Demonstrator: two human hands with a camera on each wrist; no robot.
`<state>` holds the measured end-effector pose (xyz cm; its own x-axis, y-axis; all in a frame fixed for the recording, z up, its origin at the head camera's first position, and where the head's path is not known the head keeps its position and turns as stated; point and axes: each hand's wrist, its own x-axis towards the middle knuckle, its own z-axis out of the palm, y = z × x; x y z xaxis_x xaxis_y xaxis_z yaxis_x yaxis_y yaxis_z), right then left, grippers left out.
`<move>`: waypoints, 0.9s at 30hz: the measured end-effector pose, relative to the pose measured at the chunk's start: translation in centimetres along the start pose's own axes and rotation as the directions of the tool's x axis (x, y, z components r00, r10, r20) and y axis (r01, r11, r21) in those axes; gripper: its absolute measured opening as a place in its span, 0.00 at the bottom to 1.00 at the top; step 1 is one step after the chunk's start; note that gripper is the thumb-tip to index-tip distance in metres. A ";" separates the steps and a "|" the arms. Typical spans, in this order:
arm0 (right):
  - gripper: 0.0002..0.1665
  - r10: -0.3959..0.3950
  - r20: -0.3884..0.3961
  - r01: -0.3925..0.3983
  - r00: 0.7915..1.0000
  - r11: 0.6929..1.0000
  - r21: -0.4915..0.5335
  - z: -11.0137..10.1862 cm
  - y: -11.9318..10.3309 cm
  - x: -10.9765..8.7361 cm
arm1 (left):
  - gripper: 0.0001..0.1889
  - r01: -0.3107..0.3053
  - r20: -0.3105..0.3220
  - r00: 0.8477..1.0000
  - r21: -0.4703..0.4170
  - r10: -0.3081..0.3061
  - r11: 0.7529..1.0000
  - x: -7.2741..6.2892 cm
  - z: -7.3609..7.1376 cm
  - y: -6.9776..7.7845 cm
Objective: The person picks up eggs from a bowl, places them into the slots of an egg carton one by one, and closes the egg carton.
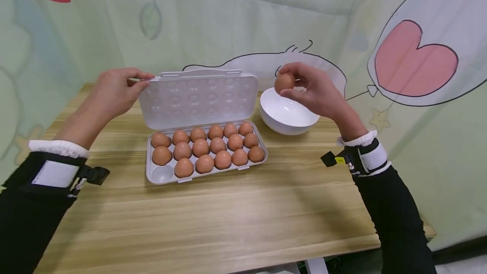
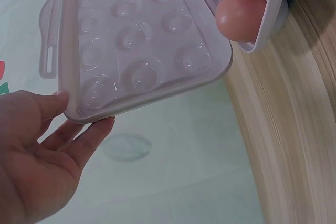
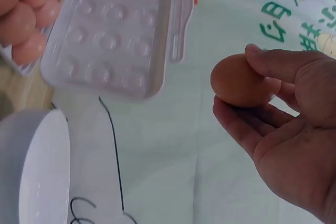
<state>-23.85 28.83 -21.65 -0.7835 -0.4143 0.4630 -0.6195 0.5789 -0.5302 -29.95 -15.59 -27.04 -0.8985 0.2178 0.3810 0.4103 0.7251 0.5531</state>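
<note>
My left hand (image 1: 121, 91) pinches the upper left corner of the egg carton's raised lid (image 1: 198, 100), thumb on the inner side in the left wrist view. Brown eggs (image 1: 200, 147) fill the white carton (image 1: 150, 172) below, apart from one bare cup at its front left corner. My right hand (image 1: 313, 90) holds a single brown egg (image 3: 239, 81) between thumb and fingers. That egg is above the back left rim of a white bowl (image 1: 287, 117), apart from it. The bowl's visible inside is plain white.
Carton and bowl stand side by side on a wood-grain table (image 1: 243, 215), whose front edge runs along the bottom of the head view. A pale green printed cloth (image 1: 228, 16) hangs behind, close to the table's back edge.
</note>
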 end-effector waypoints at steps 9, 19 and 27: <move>0.25 -0.065 0.117 0.053 0.991 0.993 0.101 3.6 -1.7 1.2 | 0.14 -0.004 0.004 1.000 -0.019 0.005 1.000 0.0 0.2 0.3; 0.23 -0.230 0.211 0.180 0.950 0.956 0.233 9.0 -3.5 2.9 | 0.14 0.001 0.003 1.000 -0.018 -0.001 1.000 0.1 0.3 0.5; 0.23 -0.288 0.306 0.212 0.907 0.943 0.259 13.5 -4.9 3.4 | 0.15 0.018 0.024 1.000 -0.027 -0.017 0.999 0.3 0.7 0.9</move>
<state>-24.16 15.09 -27.09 -0.5476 -0.7575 0.3554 -0.7622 0.2763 -0.5854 -29.95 -14.43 -26.98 -0.9089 0.2209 0.3536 0.3983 0.7109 0.5797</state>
